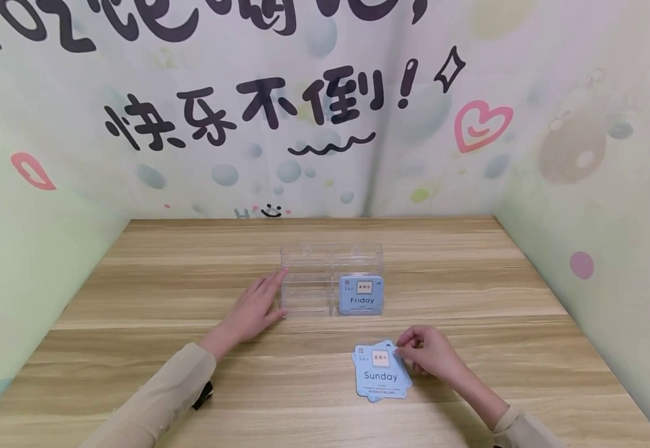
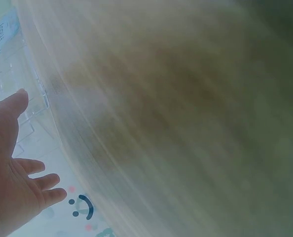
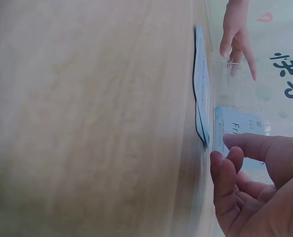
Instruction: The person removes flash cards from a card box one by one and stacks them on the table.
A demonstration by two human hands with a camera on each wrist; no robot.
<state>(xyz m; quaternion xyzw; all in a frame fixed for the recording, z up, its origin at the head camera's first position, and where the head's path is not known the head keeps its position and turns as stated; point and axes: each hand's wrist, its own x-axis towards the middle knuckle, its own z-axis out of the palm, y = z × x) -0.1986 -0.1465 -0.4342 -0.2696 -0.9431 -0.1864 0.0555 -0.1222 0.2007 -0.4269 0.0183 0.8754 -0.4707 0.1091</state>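
So right hand (image 1: 428, 354) pinches the Sunday card (image 1: 381, 371); flat left hand (image 1: 257, 306) steadies the clear organizer (image 1: 308, 280). Next: lifting it cleanly off the stack.

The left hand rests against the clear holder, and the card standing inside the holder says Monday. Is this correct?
Not quite. The head view shows the card standing inside the clear holder says Friday, not Monday. The left hand does rest against the holder.

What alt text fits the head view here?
A person's right hand pinches the top card of a small blue stack, the Sunday card, on a wooden table. The left hand rests flat against a clear organizer holding a Friday card.
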